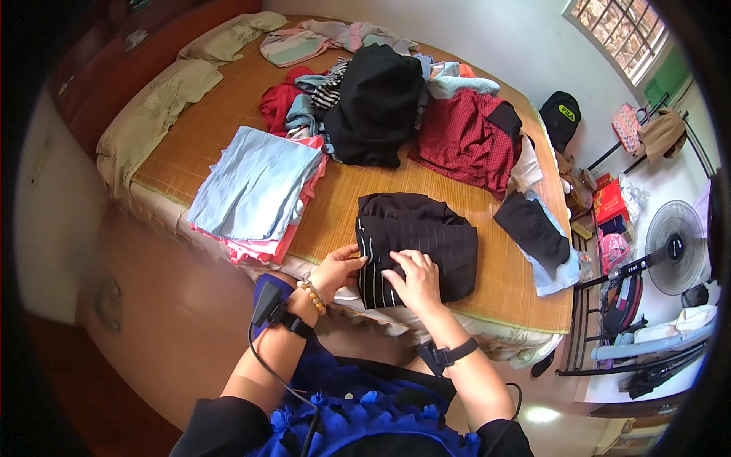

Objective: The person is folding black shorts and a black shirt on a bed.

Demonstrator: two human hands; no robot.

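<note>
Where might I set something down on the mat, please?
Bare mat shows between the pale-blue and pink stack and the dark striped garment, and between that garment and the black folded cloth. Farther back, a black heap and red garment crowd it.

left gap: a bare strip of bed mat (329,217) runs between the folded stack (255,179) and the striped dark garment (419,244), passable from above.
far side: the black cloth heap (377,99) and red patterned garment (464,141) form a barrier; a slim band of mat lies in front of them.
right gap: a narrow slot, hemmed in by the folded black piece (533,232).
near right corner: open mat, a wider way in.
near edge: left hand (339,273) and right hand (416,280) take up the front, both touching the striped dark garment.
pillow side: mat shows between the stack and 2 pillows (156,114).
</note>
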